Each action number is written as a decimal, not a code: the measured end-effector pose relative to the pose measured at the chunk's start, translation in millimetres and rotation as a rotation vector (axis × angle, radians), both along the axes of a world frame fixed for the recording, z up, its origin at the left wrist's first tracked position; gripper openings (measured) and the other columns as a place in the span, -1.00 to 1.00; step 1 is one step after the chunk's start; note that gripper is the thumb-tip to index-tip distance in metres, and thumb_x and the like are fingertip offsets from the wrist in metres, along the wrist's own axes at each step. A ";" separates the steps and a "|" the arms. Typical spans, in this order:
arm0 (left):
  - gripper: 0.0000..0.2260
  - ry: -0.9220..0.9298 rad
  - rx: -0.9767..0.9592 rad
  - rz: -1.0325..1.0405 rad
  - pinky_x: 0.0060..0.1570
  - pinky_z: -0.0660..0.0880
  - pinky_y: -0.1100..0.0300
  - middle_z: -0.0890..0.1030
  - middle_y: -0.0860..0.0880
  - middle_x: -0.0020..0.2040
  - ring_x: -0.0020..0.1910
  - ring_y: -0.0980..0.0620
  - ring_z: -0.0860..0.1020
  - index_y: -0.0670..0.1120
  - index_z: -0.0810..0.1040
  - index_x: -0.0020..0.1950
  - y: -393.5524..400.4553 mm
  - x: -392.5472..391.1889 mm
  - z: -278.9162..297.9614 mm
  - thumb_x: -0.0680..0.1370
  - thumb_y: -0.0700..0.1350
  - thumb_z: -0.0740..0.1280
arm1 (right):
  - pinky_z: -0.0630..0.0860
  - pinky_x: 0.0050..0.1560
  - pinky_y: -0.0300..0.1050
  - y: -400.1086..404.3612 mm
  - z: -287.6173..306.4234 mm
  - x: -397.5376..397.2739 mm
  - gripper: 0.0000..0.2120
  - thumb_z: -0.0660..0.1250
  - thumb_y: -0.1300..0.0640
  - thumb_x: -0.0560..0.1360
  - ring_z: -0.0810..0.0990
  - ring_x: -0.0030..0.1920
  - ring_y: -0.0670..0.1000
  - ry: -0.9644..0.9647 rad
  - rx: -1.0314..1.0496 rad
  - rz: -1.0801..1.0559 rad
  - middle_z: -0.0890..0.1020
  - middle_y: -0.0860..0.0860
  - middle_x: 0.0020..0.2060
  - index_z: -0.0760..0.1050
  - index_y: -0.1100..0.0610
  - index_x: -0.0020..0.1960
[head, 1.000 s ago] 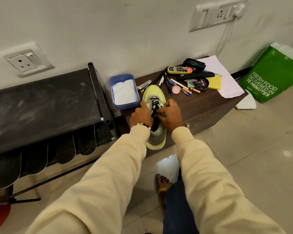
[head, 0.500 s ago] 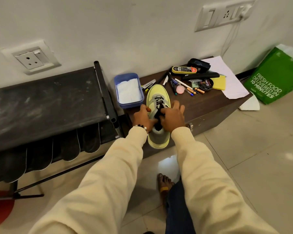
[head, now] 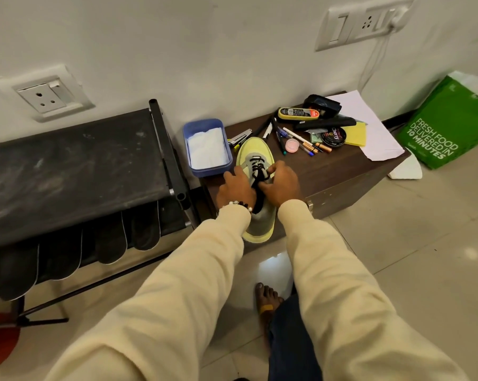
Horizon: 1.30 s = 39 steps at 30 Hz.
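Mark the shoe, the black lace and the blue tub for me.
shoe (head: 253, 146): head view, yellow toe cap.
black lace (head: 257, 168): head view, crossed rows above the fingers.
blue tub (head: 202, 121): head view, far rim.

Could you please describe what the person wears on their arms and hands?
The left sleeve and right sleeve are long, loose and cream. The left hand has a bracelet of white and dark beads at its wrist; the right hand shows none.
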<state>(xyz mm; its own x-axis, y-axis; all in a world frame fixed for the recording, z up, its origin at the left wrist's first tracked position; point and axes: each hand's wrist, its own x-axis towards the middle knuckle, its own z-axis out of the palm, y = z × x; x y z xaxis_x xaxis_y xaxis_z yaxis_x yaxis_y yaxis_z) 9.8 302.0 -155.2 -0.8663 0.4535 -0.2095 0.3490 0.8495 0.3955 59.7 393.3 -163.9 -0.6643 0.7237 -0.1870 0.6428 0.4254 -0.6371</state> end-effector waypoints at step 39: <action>-0.63 -0.148 0.318 0.053 -0.25 0.39 0.13 0.58 -0.13 -0.22 -0.20 -0.10 0.54 -0.23 0.60 -0.11 -81.2 33.0 48.1 0.49 0.11 0.38 | 0.56 0.04 0.07 -75.3 80.5 68.6 -0.57 0.47 0.01 0.35 0.57 0.02 0.13 0.218 -0.030 -0.124 0.61 0.11 0.01 0.51 0.09 0.17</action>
<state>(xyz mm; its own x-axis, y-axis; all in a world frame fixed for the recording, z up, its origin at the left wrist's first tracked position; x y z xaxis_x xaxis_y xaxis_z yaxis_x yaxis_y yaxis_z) 42.8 220.8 -107.1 -0.8612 0.4714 -0.1898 0.2273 0.6914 0.6858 128.3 318.0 -83.4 -0.5975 0.7987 -0.0717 0.5346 0.3302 -0.7779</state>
